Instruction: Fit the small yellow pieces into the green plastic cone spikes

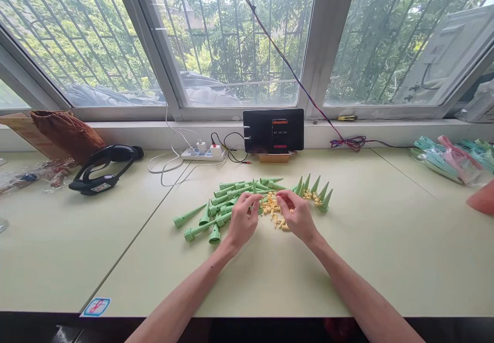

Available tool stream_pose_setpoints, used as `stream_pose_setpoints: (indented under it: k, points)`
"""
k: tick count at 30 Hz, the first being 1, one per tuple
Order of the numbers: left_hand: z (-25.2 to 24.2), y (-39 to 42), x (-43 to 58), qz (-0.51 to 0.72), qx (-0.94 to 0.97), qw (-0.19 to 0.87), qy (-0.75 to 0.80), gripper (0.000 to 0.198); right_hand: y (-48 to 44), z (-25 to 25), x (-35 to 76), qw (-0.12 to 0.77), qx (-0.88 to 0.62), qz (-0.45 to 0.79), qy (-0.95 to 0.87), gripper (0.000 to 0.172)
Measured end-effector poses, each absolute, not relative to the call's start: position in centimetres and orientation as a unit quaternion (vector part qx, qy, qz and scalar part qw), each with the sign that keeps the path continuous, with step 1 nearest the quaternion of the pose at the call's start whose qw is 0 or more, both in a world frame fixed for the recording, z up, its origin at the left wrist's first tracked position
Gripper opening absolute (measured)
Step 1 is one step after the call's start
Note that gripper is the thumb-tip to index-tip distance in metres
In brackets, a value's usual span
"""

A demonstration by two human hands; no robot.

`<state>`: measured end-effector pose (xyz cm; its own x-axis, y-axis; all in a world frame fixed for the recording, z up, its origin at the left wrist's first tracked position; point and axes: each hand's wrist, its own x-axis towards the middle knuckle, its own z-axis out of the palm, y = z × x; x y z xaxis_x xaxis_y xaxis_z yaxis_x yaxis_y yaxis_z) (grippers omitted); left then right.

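Note:
My left hand (244, 218) is closed, thumb and fingers around a green plastic spike (254, 185) whose pointed tip shows above them. My right hand (296, 215) is closed in a pinch just to its right; whatever is between its fingertips is too small or hidden to make out. Small yellow plastic pieces (271, 208) lie in a heap between and beyond both hands. Left of my left hand is a pile of long green spikes (200, 229) with wide ribbed ends. Several green cones (326, 200) stand upright beyond my right hand, with yellow pieces beside them.
A black tablet (257, 132) showing a timer leans at the back on a small cardboard block (274, 158). To its left are a white power strip (204, 152) with cables and a black headset (104, 178). Bagged pastel plastic items (443, 160) lie far right, near an orange object (482, 199).

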<state>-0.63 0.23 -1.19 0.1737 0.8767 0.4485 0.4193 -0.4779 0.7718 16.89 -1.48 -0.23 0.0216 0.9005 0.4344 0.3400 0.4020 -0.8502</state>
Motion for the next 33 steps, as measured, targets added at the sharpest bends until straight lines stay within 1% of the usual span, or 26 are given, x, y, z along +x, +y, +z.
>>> stream_pose_setpoints:
  k: [22, 29, 33]
  points:
    - [-0.97, 0.0, -0.5, 0.452, 0.744, 0.229, 0.435, 0.025, -1.46, -0.57, 16.7, 0.51, -0.464, 0.26, -0.676, 0.02]
    - [-0.98, -0.21, -0.48, 0.43, 0.772, 0.204, 0.421, 0.037, -1.52, -0.54, 16.74, 0.508, -0.466, 0.259, -0.677, 0.02]
    - [-1.17, -0.1, -0.54, 0.426, 0.775, 0.193, 0.425, 0.038, -1.44, -0.7, 16.68, 0.505, -0.462, 0.256, -0.683, 0.02]
